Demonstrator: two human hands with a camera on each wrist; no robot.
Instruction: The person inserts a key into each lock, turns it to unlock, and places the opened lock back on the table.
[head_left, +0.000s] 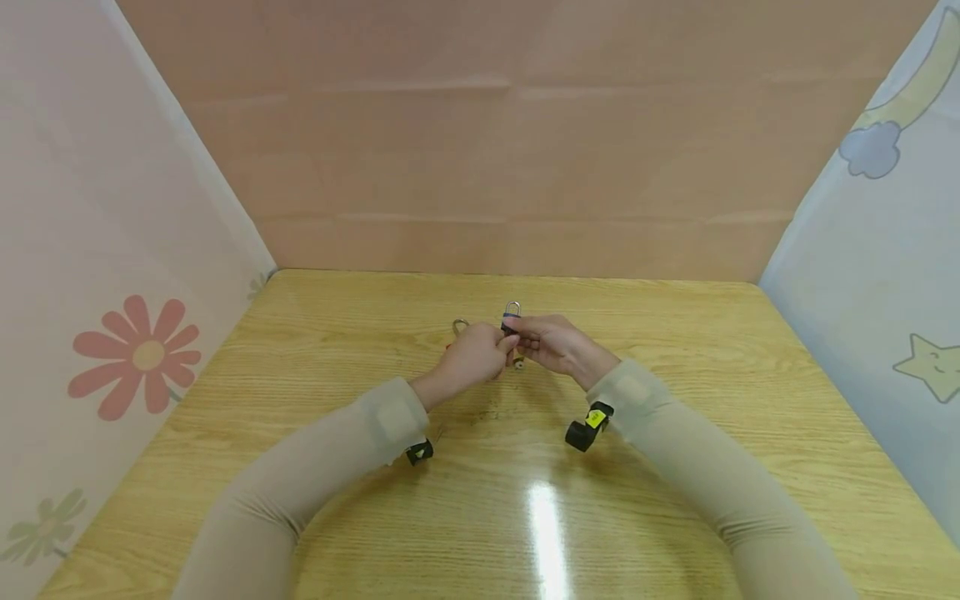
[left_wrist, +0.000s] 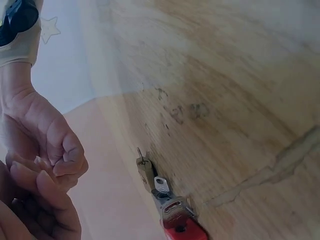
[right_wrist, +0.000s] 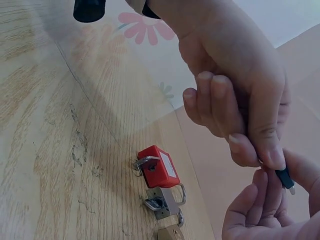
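A small padlock [head_left: 512,316] with a dark blue body and a silver shackle stands upright between the two hands. My right hand [head_left: 555,343] holds it, with the thumb across its front. From the other side my left hand [head_left: 474,352] pinches at its lower end with thumb and fingers. In the right wrist view the padlock [right_wrist: 285,178] shows edge-on, dark, between the left hand [right_wrist: 235,95] and the right hand [right_wrist: 280,215]. Fingers cover its underside, so whether a key is there cannot be seen. The left wrist view hides the padlock behind the fingers.
On the wooden table [head_left: 480,517] beneath the hands lie a red padlock [right_wrist: 157,167], a grey metal padlock [right_wrist: 167,201] and a brass padlock [left_wrist: 145,171]. Keys show at these locks. Patterned side walls and a pinkish back wall [head_left: 480,150] enclose the table.
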